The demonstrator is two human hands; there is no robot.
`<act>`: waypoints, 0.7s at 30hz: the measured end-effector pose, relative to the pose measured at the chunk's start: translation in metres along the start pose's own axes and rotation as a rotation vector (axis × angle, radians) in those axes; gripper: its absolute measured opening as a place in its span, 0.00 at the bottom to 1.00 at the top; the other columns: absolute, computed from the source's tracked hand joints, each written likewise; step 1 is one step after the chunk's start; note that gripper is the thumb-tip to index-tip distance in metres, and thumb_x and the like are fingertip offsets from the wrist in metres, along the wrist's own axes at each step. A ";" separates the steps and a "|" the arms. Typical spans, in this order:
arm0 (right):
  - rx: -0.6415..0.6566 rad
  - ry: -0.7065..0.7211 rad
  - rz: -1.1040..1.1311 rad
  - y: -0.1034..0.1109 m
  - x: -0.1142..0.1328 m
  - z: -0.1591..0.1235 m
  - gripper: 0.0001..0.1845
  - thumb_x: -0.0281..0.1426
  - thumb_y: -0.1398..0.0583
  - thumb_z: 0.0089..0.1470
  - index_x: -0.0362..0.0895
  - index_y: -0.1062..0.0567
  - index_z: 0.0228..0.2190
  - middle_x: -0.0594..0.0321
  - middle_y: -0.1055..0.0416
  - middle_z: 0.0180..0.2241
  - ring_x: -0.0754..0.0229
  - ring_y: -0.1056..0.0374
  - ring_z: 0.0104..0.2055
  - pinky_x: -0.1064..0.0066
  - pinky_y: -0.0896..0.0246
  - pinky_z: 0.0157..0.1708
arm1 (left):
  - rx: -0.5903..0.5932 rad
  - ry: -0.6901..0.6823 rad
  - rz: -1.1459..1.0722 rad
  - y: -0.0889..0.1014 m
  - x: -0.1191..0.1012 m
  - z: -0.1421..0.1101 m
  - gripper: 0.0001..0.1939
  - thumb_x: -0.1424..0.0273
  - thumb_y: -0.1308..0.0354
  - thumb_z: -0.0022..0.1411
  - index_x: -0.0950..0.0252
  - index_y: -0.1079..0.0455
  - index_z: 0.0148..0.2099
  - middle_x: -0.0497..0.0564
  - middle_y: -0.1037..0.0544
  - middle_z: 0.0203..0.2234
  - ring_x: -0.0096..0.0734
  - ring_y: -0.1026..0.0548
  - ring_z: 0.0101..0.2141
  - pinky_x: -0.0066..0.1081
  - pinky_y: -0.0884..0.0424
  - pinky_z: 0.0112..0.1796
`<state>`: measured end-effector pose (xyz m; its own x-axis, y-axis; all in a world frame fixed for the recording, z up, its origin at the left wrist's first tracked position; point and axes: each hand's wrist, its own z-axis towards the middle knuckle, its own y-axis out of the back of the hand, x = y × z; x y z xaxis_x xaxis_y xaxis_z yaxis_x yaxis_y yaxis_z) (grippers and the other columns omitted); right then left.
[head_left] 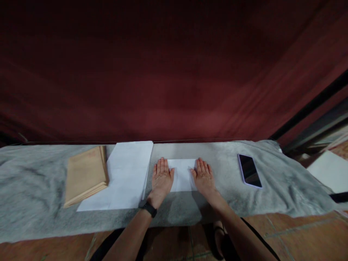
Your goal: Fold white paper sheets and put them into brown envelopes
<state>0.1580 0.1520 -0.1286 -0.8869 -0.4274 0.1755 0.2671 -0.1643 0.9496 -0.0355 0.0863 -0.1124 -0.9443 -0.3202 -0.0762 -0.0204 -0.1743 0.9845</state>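
A small white piece of paper point(182, 175) lies flat on the grey cloth, between my two hands and partly under them. My left hand point(162, 177) rests palm down on its left side, fingers stretched forward. On its right side my right hand point(203, 177) lies flat in the same way, thumb turned inward. Neither hand grips anything. Whether the paper is folded, I cannot tell. Just left of my left hand is a stack of larger white paper sheets point(127, 177), with brown envelopes point(85, 174) piled over its left edge.
A phone in a light purple case point(250, 171) lies to the right on the grey cloth point(223, 156). Dark red fabric point(174, 90) hangs along the back edge. A dark bar point(310, 107) slants at the far right. Brown floor tiles point(54, 248) show below the front edge.
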 end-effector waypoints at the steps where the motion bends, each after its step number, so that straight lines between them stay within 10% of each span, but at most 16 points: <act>1: -0.006 -0.018 -0.006 0.001 -0.003 0.000 0.34 0.43 0.58 0.70 0.32 0.40 0.66 0.42 0.43 0.66 0.41 0.46 0.69 0.48 0.53 0.66 | 0.003 0.018 0.003 0.001 0.001 0.000 0.33 0.61 0.60 0.73 0.82 0.45 0.69 0.69 0.43 0.68 0.49 0.45 0.68 0.48 0.48 0.66; 6: -0.025 0.003 0.027 0.006 -0.003 -0.005 0.35 0.42 0.60 0.70 0.29 0.40 0.65 0.39 0.45 0.67 0.42 0.48 0.70 0.47 0.52 0.67 | -0.051 0.052 -0.032 0.006 -0.003 -0.003 0.32 0.63 0.59 0.72 0.81 0.45 0.69 0.69 0.43 0.68 0.51 0.45 0.68 0.49 0.47 0.66; 13: 0.086 0.328 0.213 0.014 0.029 -0.023 0.30 0.39 0.59 0.71 0.40 0.43 0.67 0.54 0.47 0.69 0.55 0.52 0.72 0.54 0.54 0.70 | -0.005 -0.322 -0.124 0.001 -0.026 -0.032 0.30 0.74 0.60 0.70 0.70 0.48 0.72 0.59 0.43 0.69 0.42 0.49 0.69 0.48 0.47 0.66; 21: 0.107 0.342 0.223 0.013 0.028 -0.021 0.29 0.38 0.59 0.71 0.39 0.42 0.67 0.51 0.44 0.68 0.55 0.51 0.71 0.52 0.54 0.70 | -0.035 -0.402 -0.159 -0.004 -0.025 -0.047 0.29 0.73 0.59 0.70 0.70 0.49 0.71 0.61 0.41 0.68 0.42 0.46 0.69 0.50 0.45 0.66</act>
<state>0.1440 0.1193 -0.1171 -0.6307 -0.7154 0.3008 0.3817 0.0516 0.9229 0.0032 0.0513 -0.1217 -0.9832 0.1004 -0.1523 -0.1716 -0.2257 0.9590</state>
